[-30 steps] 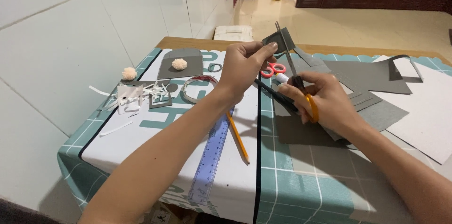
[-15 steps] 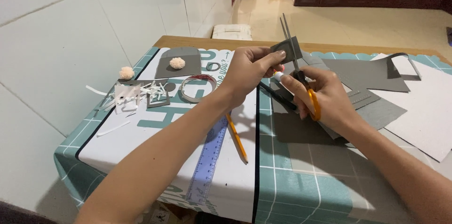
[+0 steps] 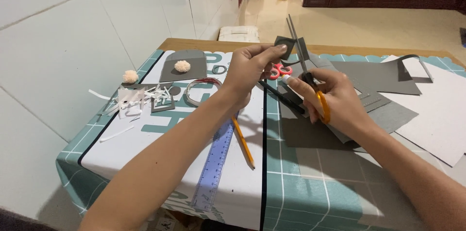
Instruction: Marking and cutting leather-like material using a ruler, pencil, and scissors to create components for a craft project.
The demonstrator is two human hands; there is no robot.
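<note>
My left hand (image 3: 250, 68) pinches a small grey felt piece (image 3: 285, 46) and holds it raised over the table. My right hand (image 3: 335, 100) grips yellow-handled scissors (image 3: 307, 73), blades pointing up and away, right beside the felt piece's right edge. Below the hands lie grey felt sheets (image 3: 374, 78), a pair of red-handled scissors (image 3: 280, 70) and a dark strip (image 3: 281, 97).
A teal cutting mat (image 3: 301, 197) covers the table. On it lie a blue ruler (image 3: 213, 165), a pencil (image 3: 242, 143), a tape roll (image 3: 196, 90), white paper scraps (image 3: 131, 100), two pale pompoms (image 3: 130, 76), white sheets (image 3: 439, 109) at right. A tiled wall (image 3: 73, 41) stands left.
Both hands have risen slightly with the felt piece and scissors; the scissor blades now stand more upright against the piece's right edge.
</note>
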